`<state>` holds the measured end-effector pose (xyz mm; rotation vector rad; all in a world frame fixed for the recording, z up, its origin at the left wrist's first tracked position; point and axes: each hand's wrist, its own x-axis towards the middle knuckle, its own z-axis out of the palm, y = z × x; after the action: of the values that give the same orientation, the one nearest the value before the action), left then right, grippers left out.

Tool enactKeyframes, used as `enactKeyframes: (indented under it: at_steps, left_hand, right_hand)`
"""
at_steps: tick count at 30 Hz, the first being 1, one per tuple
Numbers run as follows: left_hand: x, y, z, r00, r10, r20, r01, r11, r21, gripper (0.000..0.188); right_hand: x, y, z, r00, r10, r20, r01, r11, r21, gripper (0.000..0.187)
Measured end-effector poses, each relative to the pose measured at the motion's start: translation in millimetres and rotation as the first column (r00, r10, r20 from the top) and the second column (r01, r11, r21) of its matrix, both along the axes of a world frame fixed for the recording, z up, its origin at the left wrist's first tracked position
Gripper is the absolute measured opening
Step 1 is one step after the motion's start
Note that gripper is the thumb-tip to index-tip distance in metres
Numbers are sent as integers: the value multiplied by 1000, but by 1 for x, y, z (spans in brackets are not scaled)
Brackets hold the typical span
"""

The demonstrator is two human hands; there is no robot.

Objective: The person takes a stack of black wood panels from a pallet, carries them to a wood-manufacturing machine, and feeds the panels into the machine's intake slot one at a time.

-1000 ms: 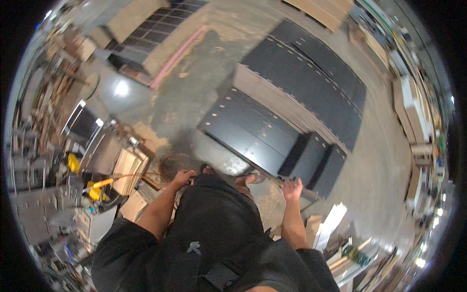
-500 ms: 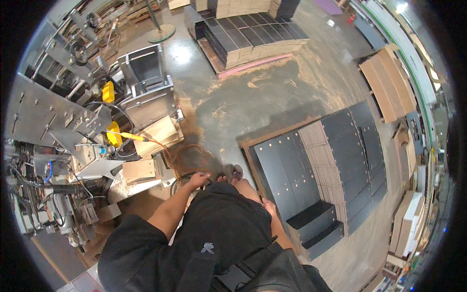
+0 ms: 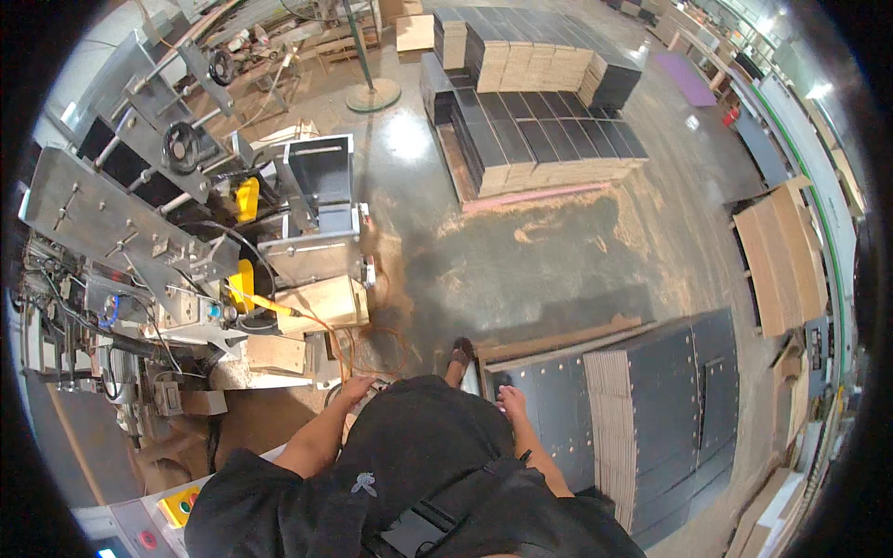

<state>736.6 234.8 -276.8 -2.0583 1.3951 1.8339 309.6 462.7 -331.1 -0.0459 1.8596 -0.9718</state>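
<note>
My left hand (image 3: pixel 356 389) hangs beside my left hip, near the front edge of the machine's worktable; it looks empty, its fingers loosely stretched. On the other side, my right hand (image 3: pixel 511 402) hangs just above the near end of a low stack of black panels (image 3: pixel 549 391), also empty, with fingers loosely apart. Whether it touches the panels I cannot tell. Between the hands, my black shirt and one foot (image 3: pixel 458 358) show. A strip of panels with bare brown edges (image 3: pixel 609 418) runs through the middle of that stack.
On the left stands a metal machine (image 3: pixel 130 223) with handwheels, yellow parts and an orange hose (image 3: pixel 346 344). Light wooden blocks (image 3: pixel 321 305) lie beside it. Farther off are stacked black panels (image 3: pixel 539 130) and a green pole's round base (image 3: pixel 373 95). Brown boards (image 3: pixel 781 265) stand right.
The view has shifted, so the machine and both stacks sit lower and farther right. My right hand has moved along the near panel stack. A yellow control box has come into view lower left.
</note>
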Motion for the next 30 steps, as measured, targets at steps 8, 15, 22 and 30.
enactKeyframes:
  at_steps: [8, 15, 22, 30]
  left_hand:
    - [-160, -91, 88, 1000, -9, -1, 9, 1000, -2, 46]
    - [-175, -116, 35, 979, -200, 50, 206, 940, -273, 66]
    - [-184, -185, -8, 972, -216, 90, 233, 928, -289, 61]
    - [-277, -328, 43, 948, -317, -15, 316, 948, -46, 53]
  right_hand:
    - [-96, -77, 51, 994, 44, 103, -48, 998, 33, 34]
    - [-111, -91, 27, 970, 75, 229, -104, 988, 116, 42]
    - [-113, -140, 32, 936, 14, 351, -78, 983, 167, 40]
    - [-138, -186, 24, 997, -16, 75, 21, 997, -77, 27]
